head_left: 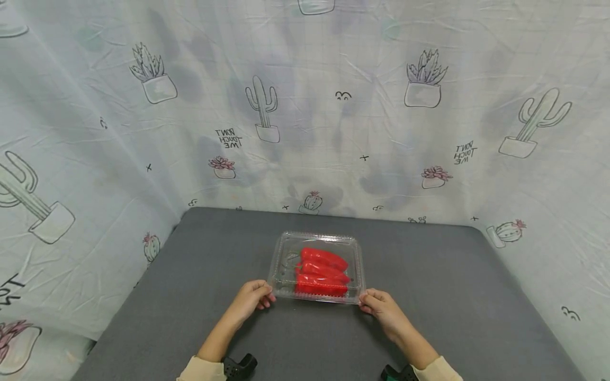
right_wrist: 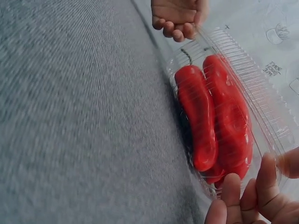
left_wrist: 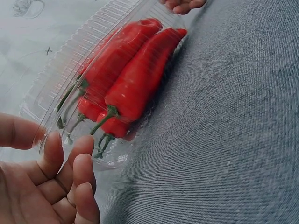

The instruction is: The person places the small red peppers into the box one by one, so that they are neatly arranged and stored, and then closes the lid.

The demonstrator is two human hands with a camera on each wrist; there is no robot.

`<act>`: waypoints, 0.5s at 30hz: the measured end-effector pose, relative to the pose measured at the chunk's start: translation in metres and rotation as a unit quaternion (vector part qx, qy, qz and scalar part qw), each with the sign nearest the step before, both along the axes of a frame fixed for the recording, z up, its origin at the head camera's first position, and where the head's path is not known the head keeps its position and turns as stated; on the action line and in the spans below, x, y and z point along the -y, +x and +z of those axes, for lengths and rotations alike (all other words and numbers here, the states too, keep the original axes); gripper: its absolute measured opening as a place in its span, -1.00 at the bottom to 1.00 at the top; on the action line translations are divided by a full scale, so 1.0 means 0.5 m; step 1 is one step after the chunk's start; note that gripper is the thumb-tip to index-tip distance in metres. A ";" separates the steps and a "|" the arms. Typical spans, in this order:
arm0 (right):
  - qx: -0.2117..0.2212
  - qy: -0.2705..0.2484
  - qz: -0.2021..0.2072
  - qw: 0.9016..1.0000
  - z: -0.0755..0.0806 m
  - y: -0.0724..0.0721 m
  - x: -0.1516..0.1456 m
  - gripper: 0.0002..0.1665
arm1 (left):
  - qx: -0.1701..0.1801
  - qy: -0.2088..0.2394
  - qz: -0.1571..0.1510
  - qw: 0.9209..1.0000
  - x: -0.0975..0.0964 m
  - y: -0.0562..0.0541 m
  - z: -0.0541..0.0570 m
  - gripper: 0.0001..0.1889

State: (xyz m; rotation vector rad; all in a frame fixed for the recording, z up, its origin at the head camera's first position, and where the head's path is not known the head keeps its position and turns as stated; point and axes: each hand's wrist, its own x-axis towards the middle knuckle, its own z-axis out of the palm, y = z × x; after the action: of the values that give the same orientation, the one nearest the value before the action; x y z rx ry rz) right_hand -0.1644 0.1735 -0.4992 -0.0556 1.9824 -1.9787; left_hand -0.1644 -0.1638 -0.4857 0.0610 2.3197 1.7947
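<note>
A clear plastic clamshell box (head_left: 316,236) sits on the grey table, its lid lying over several red peppers (head_left: 324,271). At its near left corner, my left hand (head_left: 251,299) pinches the rim between thumb and forefinger. My right hand (head_left: 385,311) pinches the near right corner the same way. In the left wrist view, green stems show on the peppers (left_wrist: 133,77) behind the clear wall, towards the left hand (left_wrist: 56,186). The right wrist view shows the pepper tips (right_wrist: 205,158) towards the right hand (right_wrist: 261,196). Whether the lid is latched cannot be told.
Grey cloth covers the table (head_left: 200,254). A white curtain (head_left: 305,121) printed with potted cacti hangs behind it and along both sides. Black straps (head_left: 240,366) are on the wrists, beside cream sleeves (head_left: 202,370).
</note>
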 end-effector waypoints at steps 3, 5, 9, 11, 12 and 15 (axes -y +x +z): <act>0.001 0.003 -0.004 1.000 -0.001 0.002 0.002 -0.82 | 0.002 0.001 -0.004 1.000 -0.005 0.014 0.032 -0.74; 0.004 0.012 -0.005 1.000 -0.001 0.002 0.002 -0.81 | 0.002 0.001 -0.007 1.000 -0.008 0.020 0.049 -0.75; 0.009 0.039 -0.008 0.999 0.000 0.000 0.002 -0.81 | 0.003 0.003 -0.005 1.000 -0.004 0.016 0.038 -0.74; 0.011 0.049 -0.011 0.999 0.000 0.001 0.001 -0.80 | 0.004 0.006 -0.003 1.000 0.000 0.008 0.017 -0.74; 0.012 0.052 -0.013 0.999 0.000 0.003 0.001 -0.79 | 0.003 0.008 -0.003 1.000 0.003 0.005 0.007 -0.73; 0.012 0.059 -0.016 0.998 -0.001 0.010 -0.002 -0.69 | 0.006 0.017 0.000 1.000 0.007 0.000 -0.013 -0.72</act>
State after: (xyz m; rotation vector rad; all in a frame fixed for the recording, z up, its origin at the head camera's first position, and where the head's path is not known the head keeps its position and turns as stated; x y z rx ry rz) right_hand -0.1594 0.1746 -0.4995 0.0285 2.0919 -1.8693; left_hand -0.1646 -0.1671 -0.4921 0.0565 2.2814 1.8294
